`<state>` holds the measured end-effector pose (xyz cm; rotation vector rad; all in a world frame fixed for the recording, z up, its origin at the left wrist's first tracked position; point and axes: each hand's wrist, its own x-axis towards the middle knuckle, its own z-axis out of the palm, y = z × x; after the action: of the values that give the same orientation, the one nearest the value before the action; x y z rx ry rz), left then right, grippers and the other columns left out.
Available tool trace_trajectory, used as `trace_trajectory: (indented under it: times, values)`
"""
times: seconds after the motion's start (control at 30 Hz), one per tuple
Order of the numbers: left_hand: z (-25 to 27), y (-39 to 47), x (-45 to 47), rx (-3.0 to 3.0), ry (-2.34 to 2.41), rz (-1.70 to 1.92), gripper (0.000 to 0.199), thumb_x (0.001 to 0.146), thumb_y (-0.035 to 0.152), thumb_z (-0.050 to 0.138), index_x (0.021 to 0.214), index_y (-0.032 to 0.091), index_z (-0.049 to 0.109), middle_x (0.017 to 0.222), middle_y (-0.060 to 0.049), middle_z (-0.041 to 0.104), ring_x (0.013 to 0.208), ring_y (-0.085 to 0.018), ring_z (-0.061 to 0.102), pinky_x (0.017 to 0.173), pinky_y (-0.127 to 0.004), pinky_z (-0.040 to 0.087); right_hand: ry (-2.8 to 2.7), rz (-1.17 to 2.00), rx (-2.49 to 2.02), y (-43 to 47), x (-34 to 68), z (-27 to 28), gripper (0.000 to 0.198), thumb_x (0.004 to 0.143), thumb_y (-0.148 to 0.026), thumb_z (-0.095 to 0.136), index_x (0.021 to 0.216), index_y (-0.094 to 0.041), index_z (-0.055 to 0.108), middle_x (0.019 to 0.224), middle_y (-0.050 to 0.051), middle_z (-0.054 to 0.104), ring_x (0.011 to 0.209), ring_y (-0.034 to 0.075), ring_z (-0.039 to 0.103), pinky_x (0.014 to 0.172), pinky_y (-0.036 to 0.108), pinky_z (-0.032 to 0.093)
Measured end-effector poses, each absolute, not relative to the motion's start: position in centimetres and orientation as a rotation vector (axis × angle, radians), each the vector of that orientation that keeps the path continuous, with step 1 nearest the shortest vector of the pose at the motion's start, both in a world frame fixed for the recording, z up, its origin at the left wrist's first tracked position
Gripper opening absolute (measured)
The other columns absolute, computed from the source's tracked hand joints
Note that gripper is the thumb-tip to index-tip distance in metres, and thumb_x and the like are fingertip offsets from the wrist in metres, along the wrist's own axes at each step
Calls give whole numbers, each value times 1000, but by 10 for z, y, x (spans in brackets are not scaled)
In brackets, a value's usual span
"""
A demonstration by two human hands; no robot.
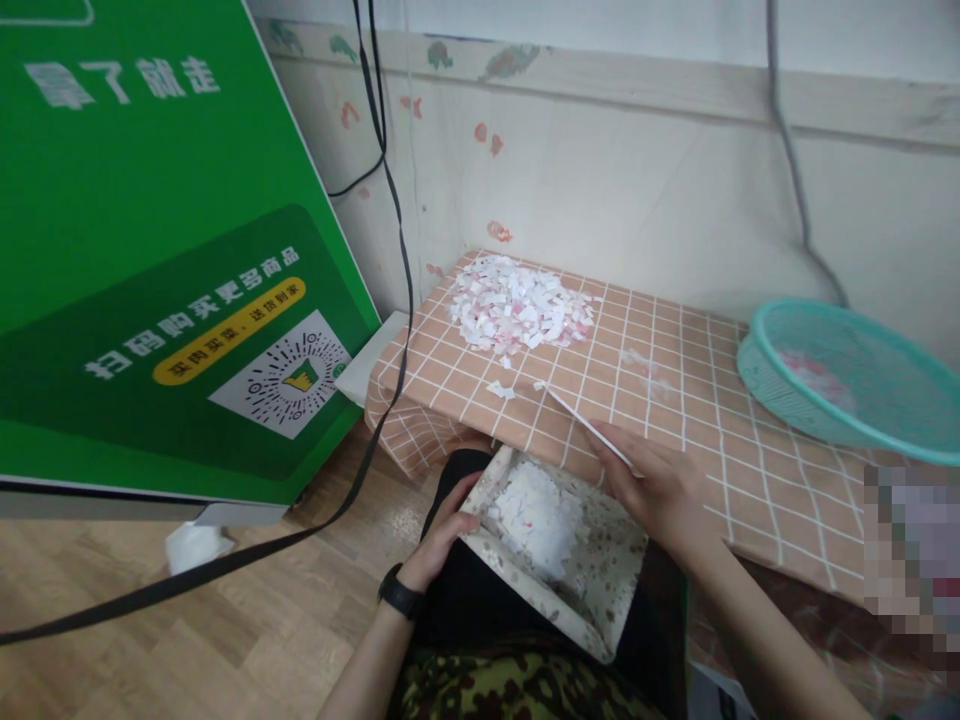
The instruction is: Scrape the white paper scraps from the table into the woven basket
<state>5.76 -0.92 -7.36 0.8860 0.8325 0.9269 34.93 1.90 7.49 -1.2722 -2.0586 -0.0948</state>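
I viewed the checked counter point(675, 395) beyond a spotted box point(534, 594) of paper scraps point(536, 512). A scrap pile point(517, 303) lay on the counter's far left. My left hand point(450, 525) gripped the box's side; my right hand point(651, 487), fingers pinched, held a white card point(589, 427).

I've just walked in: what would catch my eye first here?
Probably the big green sign filling the upper left. Next, the heap of paper scraps on the left part of the checked tablecloth. Below it, the left hand holds a speckled box with white shreds inside, and the right hand holds a thin white card.
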Motion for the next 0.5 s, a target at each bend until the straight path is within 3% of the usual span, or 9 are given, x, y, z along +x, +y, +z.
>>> trace_trajectory:
  times: [0.13,0.37,0.5]
  values:
    - [-74,-9,57,885,829,925,66,72,25,60,138,22,57,140,-6,64,133,-38,49,113,-49,32,-1934,-199,-1424,22,346,79,41,92,-20,61,130,-33,67,110,6,76,90,30,76,78,42,64]
    - [-76,-10,56,901,822,934,64,74,24,59,138,24,58,139,-5,64,132,-37,50,113,-49,32,-2333,-35,-1005,15,325,86,63,89,-8,57,146,-31,50,129,6,69,113,25,69,91,41,62]
    - [-74,-10,56,900,807,938,63,74,23,59,138,24,57,140,-5,64,132,-37,49,113,-49,32,-2391,-123,-993,19,319,86,57,89,-8,56,143,-27,55,129,9,69,114,26,69,95,42,60]
